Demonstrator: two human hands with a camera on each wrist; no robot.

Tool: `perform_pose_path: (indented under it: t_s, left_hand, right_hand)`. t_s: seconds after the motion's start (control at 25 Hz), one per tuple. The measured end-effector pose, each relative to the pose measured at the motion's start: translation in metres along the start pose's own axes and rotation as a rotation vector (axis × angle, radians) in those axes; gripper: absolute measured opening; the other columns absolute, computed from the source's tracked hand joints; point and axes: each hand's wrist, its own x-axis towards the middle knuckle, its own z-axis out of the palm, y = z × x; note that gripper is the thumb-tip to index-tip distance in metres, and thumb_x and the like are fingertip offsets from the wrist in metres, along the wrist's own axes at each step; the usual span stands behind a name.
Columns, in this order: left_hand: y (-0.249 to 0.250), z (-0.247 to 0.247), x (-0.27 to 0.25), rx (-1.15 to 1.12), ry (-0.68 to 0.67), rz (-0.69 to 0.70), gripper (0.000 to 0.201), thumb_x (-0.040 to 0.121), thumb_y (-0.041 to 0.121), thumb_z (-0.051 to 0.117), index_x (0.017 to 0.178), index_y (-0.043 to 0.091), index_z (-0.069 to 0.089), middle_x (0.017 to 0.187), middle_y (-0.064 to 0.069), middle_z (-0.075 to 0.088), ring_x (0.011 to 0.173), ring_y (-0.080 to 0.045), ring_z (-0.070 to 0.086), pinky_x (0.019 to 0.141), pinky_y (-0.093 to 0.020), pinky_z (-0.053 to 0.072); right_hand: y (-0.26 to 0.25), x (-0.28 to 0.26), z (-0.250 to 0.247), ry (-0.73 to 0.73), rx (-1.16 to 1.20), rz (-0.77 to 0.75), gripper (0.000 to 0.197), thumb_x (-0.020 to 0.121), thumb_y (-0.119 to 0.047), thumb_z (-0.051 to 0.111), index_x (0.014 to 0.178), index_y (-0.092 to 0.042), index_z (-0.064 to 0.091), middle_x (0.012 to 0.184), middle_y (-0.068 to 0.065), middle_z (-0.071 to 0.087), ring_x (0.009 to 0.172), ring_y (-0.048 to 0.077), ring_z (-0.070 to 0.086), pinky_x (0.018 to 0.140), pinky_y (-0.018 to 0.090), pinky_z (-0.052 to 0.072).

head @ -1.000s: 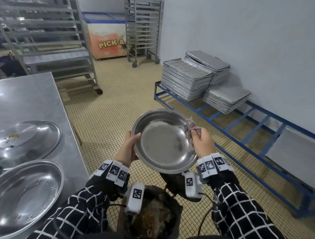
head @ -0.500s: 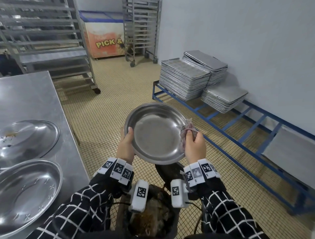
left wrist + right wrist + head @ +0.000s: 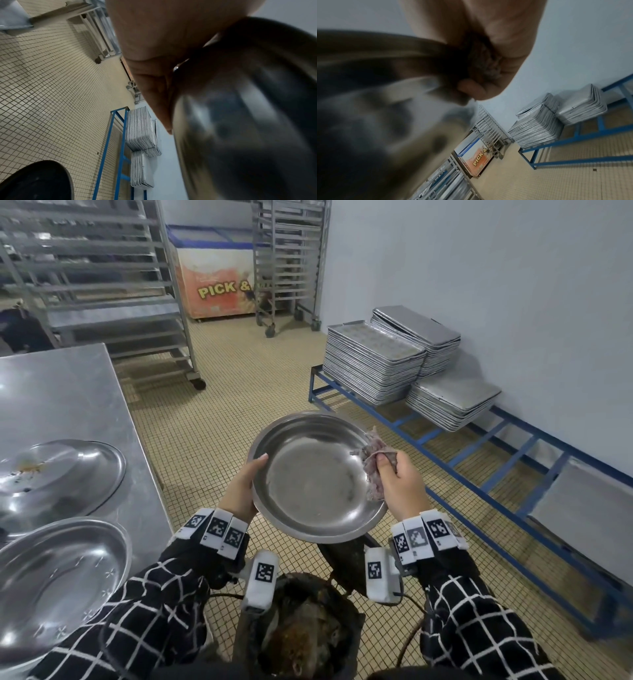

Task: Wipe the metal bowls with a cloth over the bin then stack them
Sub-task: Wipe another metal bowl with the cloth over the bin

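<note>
A wide metal bowl (image 3: 315, 477) is tilted toward me above a dark bin (image 3: 301, 631) full of brown scraps. My left hand (image 3: 241, 491) grips the bowl's left rim, thumb on the inside edge. My right hand (image 3: 399, 484) clutches a crumpled greyish-pink cloth (image 3: 373, 463) and presses it against the bowl's right inner wall. In the left wrist view the bowl's underside (image 3: 248, 121) fills the right half beside my left hand (image 3: 154, 54). The right wrist view shows my right hand (image 3: 488, 54) bunched round the cloth (image 3: 481, 65) against the blurred bowl (image 3: 376, 108).
A steel table (image 3: 68, 392) at left carries an upturned bowl (image 3: 58, 474) with crumbs and an upright bowl (image 3: 54, 580) nearer me. A blue floor rack (image 3: 479, 474) along the right wall bears stacked baking trays (image 3: 373, 361). Trolley racks (image 3: 102, 285) and a chest freezer (image 3: 215, 282) stand behind.
The bowl and both hands shifted slightly left and closer. My right hand slid the cloth down along the bowl's right inner wall, and the flour-like smear inside looks thinner.
</note>
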Motion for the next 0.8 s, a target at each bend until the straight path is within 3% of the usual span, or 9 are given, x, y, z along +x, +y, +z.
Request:
perform_pose_path:
  t_s: [0.12,0.2,0.28,0.36,0.4,0.48,0.6,0.68,0.8]
  left_hand:
    - [-0.003,0.008,0.000,0.075,0.101,0.056,0.028,0.098,0.033,0.044,0.097,0.020,0.070,0.093,-0.005,0.071,0.093,-0.028,0.062,0.097,-0.053,0.046]
    - [-0.007,0.015,0.002,0.082,0.130,0.118,0.029,0.093,0.044,0.045,0.108,0.030,0.066,0.111,-0.007,0.066,0.105,-0.029,0.061,0.098,-0.054,0.046]
    - [-0.012,0.019,0.007,0.104,0.117,0.097,0.053,0.085,0.059,0.047,0.134,0.038,0.047,0.133,-0.008,0.054,0.116,-0.027,0.057,0.100,-0.050,0.047]
    - [-0.014,0.029,0.007,0.157,0.074,0.020,0.065,0.090,0.058,0.044,0.146,0.029,0.030,0.133,-0.010,0.054,0.113,-0.023,0.060,0.097,-0.042,0.051]
    - [-0.015,0.033,0.007,0.213,0.041,-0.004,0.061,0.095,0.052,0.041,0.144,0.018,0.033,0.127,-0.011,0.059,0.110,-0.021,0.061,0.097,-0.039,0.051]
    - [-0.015,0.039,0.006,0.303,-0.025,-0.058,0.048,0.099,0.044,0.039,0.131,0.010,0.049,0.117,-0.009,0.066,0.106,-0.019,0.064,0.099,-0.038,0.050]
    - [-0.007,0.040,0.003,0.293,-0.073,-0.024,0.046,0.094,0.038,0.050,0.133,0.015,0.044,0.118,-0.008,0.064,0.101,-0.019,0.066,0.092,-0.036,0.054]
    - [0.001,0.028,0.009,0.114,-0.052,0.034,0.065,0.087,0.030,0.061,0.142,0.018,0.028,0.126,-0.009,0.054,0.107,-0.027,0.062,0.083,-0.043,0.058]
    - [0.015,0.004,0.018,-0.001,-0.097,0.071,0.081,0.078,0.047,0.069,0.141,0.009,0.036,0.130,-0.020,0.052,0.111,-0.038,0.057,0.086,-0.048,0.054]
  right_hand:
    - [-0.003,-0.006,0.009,0.079,0.060,0.015,0.024,0.099,-0.031,0.042,0.111,-0.012,0.052,0.094,-0.006,0.059,0.080,0.001,0.057,0.058,0.013,0.040]
    - [-0.006,-0.009,0.018,0.154,0.131,0.049,0.022,0.099,-0.031,0.042,0.110,-0.013,0.049,0.090,-0.008,0.057,0.080,0.004,0.057,0.057,0.014,0.041]
    - [-0.011,-0.007,0.025,0.261,0.179,0.079,0.021,0.100,-0.030,0.042,0.108,-0.011,0.048,0.092,-0.006,0.056,0.075,0.005,0.055,0.054,0.012,0.038]
    - [-0.016,-0.002,0.027,0.345,0.228,0.097,0.023,0.100,-0.028,0.042,0.110,-0.009,0.048,0.094,-0.004,0.054,0.070,0.000,0.051,0.051,0.009,0.035]
    - [-0.018,0.000,0.027,0.369,0.243,0.099,0.024,0.100,-0.028,0.042,0.111,-0.008,0.048,0.094,-0.004,0.053,0.069,-0.001,0.050,0.050,0.009,0.035]
    - [-0.021,0.002,0.025,0.394,0.249,0.076,0.026,0.099,-0.029,0.043,0.113,-0.006,0.047,0.095,-0.004,0.053,0.072,0.005,0.052,0.051,0.010,0.036]
    - [-0.021,0.003,0.018,0.357,0.221,0.031,0.028,0.098,-0.030,0.045,0.113,-0.007,0.046,0.098,-0.003,0.054,0.081,0.010,0.054,0.055,0.011,0.038]
    - [-0.016,0.006,0.010,0.279,0.197,0.008,0.027,0.098,-0.031,0.046,0.113,-0.008,0.048,0.100,-0.003,0.056,0.087,0.012,0.057,0.060,0.012,0.040]
    - [-0.009,0.010,-0.003,0.101,0.138,-0.023,0.027,0.097,-0.031,0.049,0.116,-0.012,0.053,0.104,-0.004,0.062,0.091,0.007,0.061,0.066,0.013,0.045]
